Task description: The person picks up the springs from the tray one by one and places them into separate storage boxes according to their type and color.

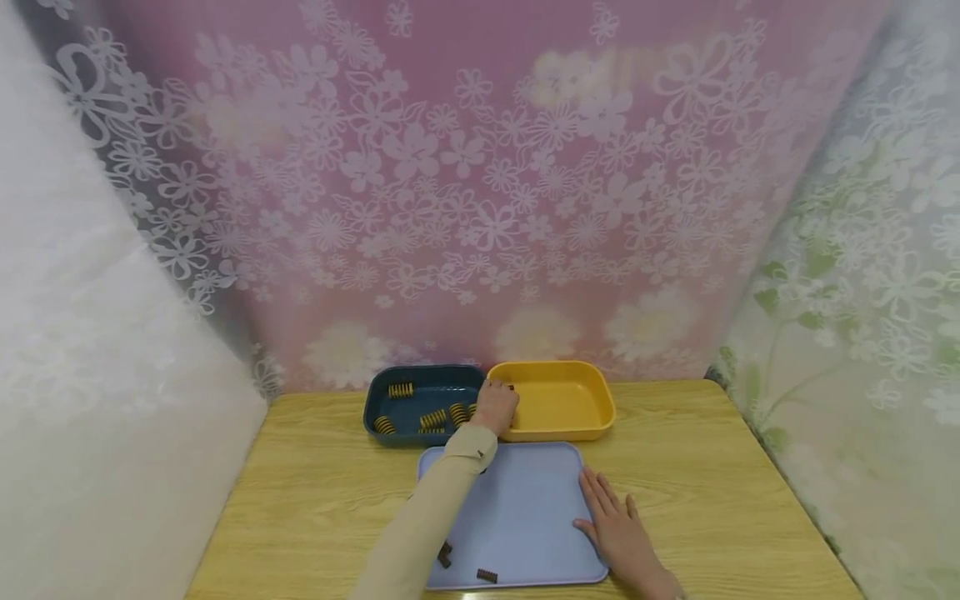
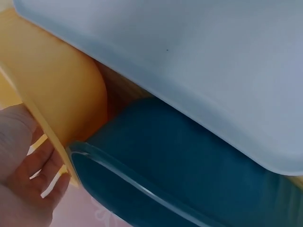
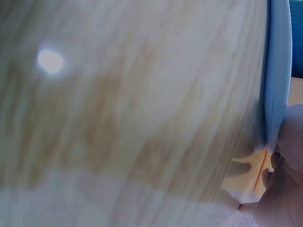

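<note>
My left hand (image 1: 498, 406) is at the near-left side of the yellow bin (image 1: 557, 435), close to where it meets the dark blue bin (image 1: 369, 417). A small dark piece, like the brown coil springs, shows at its fingertips; the hand hides the rest. In the left wrist view its curled fingers (image 2: 43, 163) lie over the yellow rim. My right hand (image 1: 618, 533) rests with straight fingers along the right edge of the lavender tray (image 1: 532, 517). Brown coil springs (image 1: 487, 576) lie at the tray's near left, partly behind my left sleeve.
Several yellow-and-black coil springs (image 1: 432, 419) lie in the dark blue bin. Both bins stand side by side behind the tray on a wood-grain table (image 1: 675, 467). A pink flowered curtain (image 1: 480, 208) hangs at the back, with pale sheets on both sides.
</note>
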{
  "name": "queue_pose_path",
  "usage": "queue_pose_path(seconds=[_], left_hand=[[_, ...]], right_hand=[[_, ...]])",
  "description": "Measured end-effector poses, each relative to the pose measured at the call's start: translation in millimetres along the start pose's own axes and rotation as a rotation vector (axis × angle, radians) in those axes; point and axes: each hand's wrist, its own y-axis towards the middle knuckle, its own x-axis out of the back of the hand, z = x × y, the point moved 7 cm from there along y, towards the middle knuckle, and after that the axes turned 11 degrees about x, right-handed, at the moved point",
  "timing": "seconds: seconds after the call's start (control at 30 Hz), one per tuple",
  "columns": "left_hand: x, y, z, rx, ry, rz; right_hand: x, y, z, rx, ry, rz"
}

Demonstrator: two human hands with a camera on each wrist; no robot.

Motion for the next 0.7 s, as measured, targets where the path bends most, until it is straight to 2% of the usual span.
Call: queue_pose_path(seconds=[0.23,0.43,0.6,0.7], left_hand=[[-7.3,4.0,-6.3,-0.015,-0.016,-0.017],[-13.7,5.8,-5.1,-0.006,0.001,0.013],[-11.4,6.9,-7.5,-0.006,-0.016,0.008],[-7.1,8.4,-11.3,-0.021,-0.079,-0.034]], right_hand=[[-0.3,0,0,0.0,-0.004,-0.008],[-1.7,-1,2,0.008,-0.023,-0.018],[0.5,-1,2,-0.011,0.0,0.001],[1.9,-2,0,-0.023,-0.002,0.018]])
